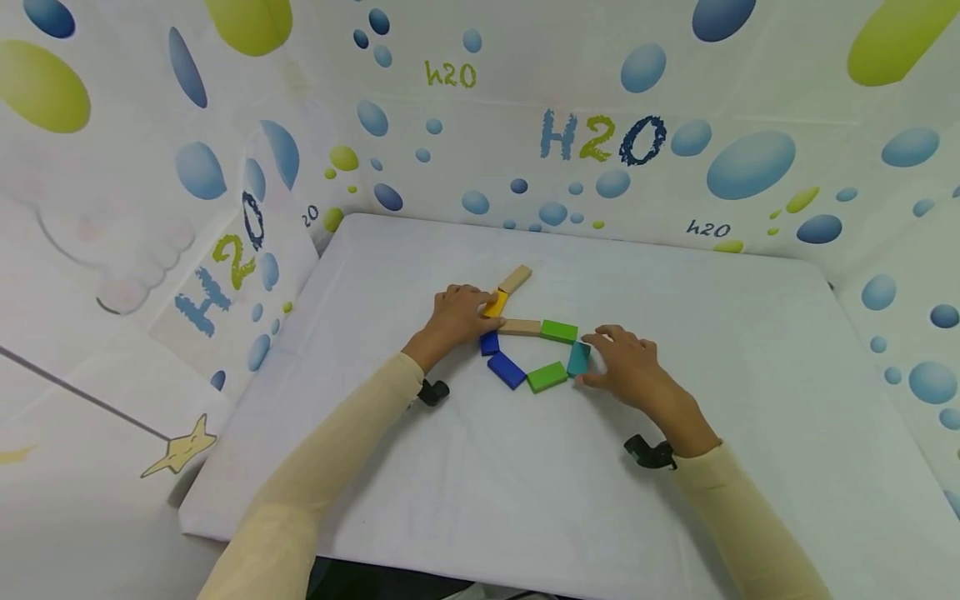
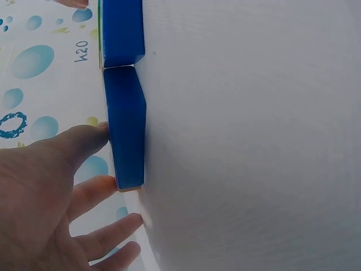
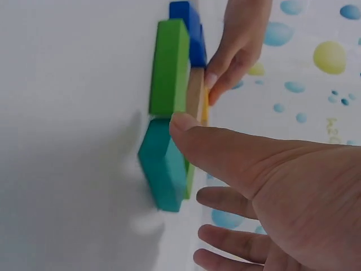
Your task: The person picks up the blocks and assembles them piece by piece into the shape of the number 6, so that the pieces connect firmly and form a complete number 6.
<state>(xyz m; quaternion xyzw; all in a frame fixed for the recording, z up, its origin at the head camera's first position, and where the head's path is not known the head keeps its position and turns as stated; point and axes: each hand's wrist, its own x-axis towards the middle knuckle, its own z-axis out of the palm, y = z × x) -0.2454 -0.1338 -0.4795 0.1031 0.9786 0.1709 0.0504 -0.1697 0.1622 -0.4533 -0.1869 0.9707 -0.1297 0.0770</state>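
Several flat rectangular blocks lie end to end in a closed loop with a tail. My left hand point(image 1: 459, 315) pinches the yellow block point(image 1: 496, 305) between thumb and index finger; part of it is hidden. Beside the thumb are a plain wood block point(image 1: 521, 327) and a short blue block point(image 1: 489, 343). My right hand point(image 1: 626, 367) holds the teal block point(image 1: 578, 359) at its ends with thumb and index finger. That block meets a green block point(image 1: 559, 331) at the back and another green block point(image 3: 170, 68) at the front. A longer blue block point(image 1: 506, 370) completes the near side.
Another plain wood block point(image 1: 515, 278) extends the tail beyond the yellow one. All lie on a white-covered table point(image 1: 420, 492), with its front edge near me. Patterned cloth point(image 1: 510, 125) hangs behind and to the sides. Dark wrist cameras point(image 1: 649, 452) sit under both wrists.
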